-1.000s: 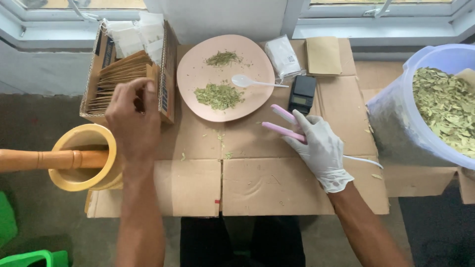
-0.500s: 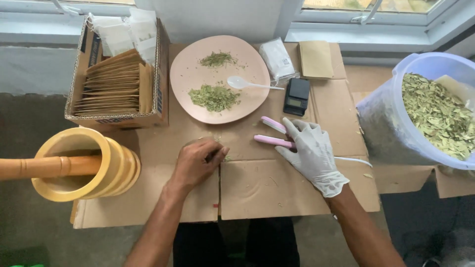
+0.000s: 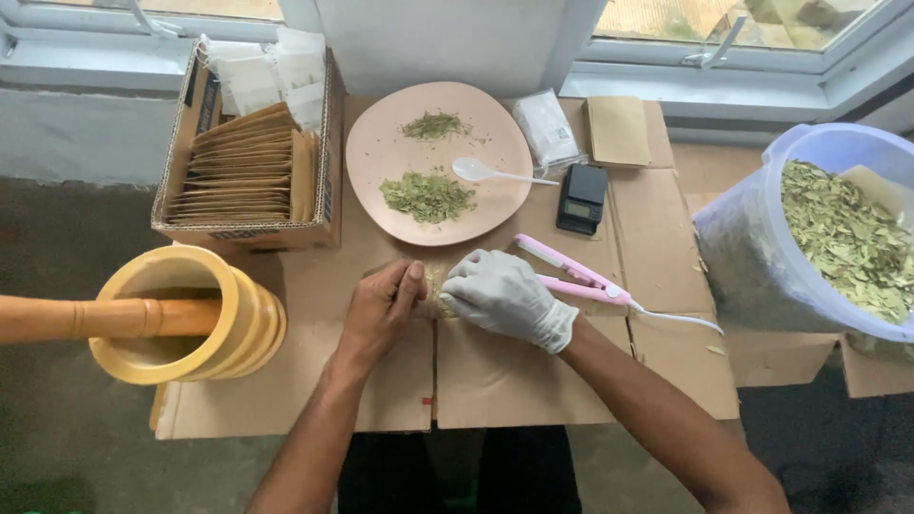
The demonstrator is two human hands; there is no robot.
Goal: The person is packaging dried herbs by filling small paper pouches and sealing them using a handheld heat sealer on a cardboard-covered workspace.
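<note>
1. the left hand (image 3: pixel 381 309), bare, and the right hand (image 3: pixel 503 295), in a white glove, meet at the middle of the flattened cardboard (image 3: pixel 514 371) that covers the table. both curl their fingers around a small packet (image 3: pixel 435 293) of crushed leaf; only a sliver of it shows between them, so its long axis cannot be told.
2. the packet lies straight ahead of the person, between the two hands and touching both; neither hand is clearly nearer. whether the fingers pinch it or merely press it down cannot be told.
3. just to the right of the gloved hand lies a pink clamp tool (image 3: pixel 571 271), its arms slightly apart, its long axis running from upper left to lower right, with a white cord (image 3: pixel 681 319) trailing off to the right. neither hand touches it.
4. beyond the hands, a pink plate (image 3: pixel 381 143) holds two heaps of green leaf bits and a white plastic spoon (image 3: pixel 495 174).
5. to the plate's right: a small black scale (image 3: pixel 582 198), a clear bag of white sachets (image 3: pixel 546 128) and a tan envelope (image 3: pixel 619 130).
6. far left, a cardboard box (image 3: pixel 324 171) holds stacked tan envelopes and white sachets.
7. near left, a yellow mortar (image 3: pixel 186 314) holds a wooden pestle (image 3: pixel 86 317) lying sideways.
8. far right, a large clear tub (image 3: pixel 752 247) is full of dried leaves.
</note>
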